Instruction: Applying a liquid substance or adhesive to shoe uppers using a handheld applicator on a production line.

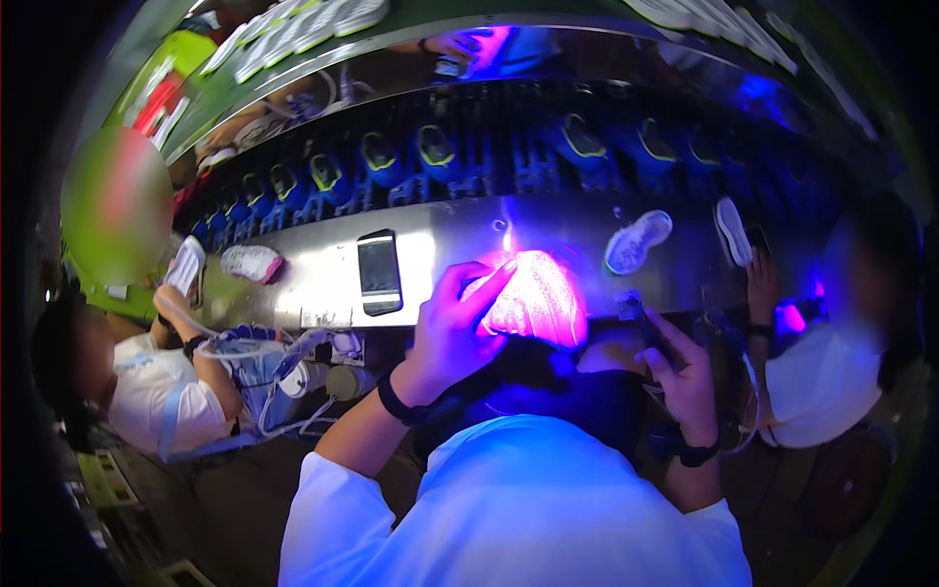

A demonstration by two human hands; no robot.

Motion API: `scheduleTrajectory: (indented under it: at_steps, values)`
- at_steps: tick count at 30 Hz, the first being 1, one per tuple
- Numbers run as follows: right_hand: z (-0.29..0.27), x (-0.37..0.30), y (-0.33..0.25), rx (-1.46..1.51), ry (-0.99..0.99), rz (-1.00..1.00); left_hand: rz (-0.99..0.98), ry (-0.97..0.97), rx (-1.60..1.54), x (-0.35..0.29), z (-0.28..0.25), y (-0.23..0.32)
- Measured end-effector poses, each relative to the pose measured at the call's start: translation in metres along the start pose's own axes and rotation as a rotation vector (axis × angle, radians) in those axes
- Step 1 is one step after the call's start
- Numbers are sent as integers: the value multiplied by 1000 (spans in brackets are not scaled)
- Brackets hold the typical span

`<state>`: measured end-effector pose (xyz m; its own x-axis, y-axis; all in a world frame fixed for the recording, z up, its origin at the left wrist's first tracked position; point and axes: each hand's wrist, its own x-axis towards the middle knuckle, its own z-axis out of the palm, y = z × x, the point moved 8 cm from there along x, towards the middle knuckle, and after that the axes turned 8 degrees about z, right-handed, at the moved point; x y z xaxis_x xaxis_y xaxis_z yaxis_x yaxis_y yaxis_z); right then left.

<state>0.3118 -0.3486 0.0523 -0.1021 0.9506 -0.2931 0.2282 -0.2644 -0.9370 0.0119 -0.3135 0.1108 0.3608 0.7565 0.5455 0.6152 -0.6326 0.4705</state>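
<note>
In bright violet light, my left hand [448,328] is closed, with thumb and fingers pinching a rounded, finely textured piece [538,298] that glows pink. Its kind cannot be made out in the glare. The piece sits in front of my chest, by the bench's near edge. To its right, my right hand [682,370] is half curled with the index finger extended. A small, dark, blocky thing [630,304] is at that fingertip; its shape is unclear. A pale shoe sole [638,242] lies on the metal bench [323,298] beyond my right hand.
A phone [379,272] and a white and pink shoe piece [251,263] lie left on the bench. Dark shoes [380,152] with yellow-green collars line a rack behind. Co-workers sit at both sides; the left one holds a white sole [184,266]. Another sole [731,231] is at right.
</note>
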Motion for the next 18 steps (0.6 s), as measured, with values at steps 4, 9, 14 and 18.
scheduleTrajectory:
  at_steps: [4,9,14,18]
  values:
    - [-24,-17,-15,106,24,-34,347,38,212,17,11,23]
    - [-35,-19,-41,-137,42,-342,547,132,313,17,27,42]
    - [-43,-12,-64,-209,13,-366,619,128,364,24,36,59]
    - [-42,-5,-69,-257,17,-383,658,144,333,26,38,64]
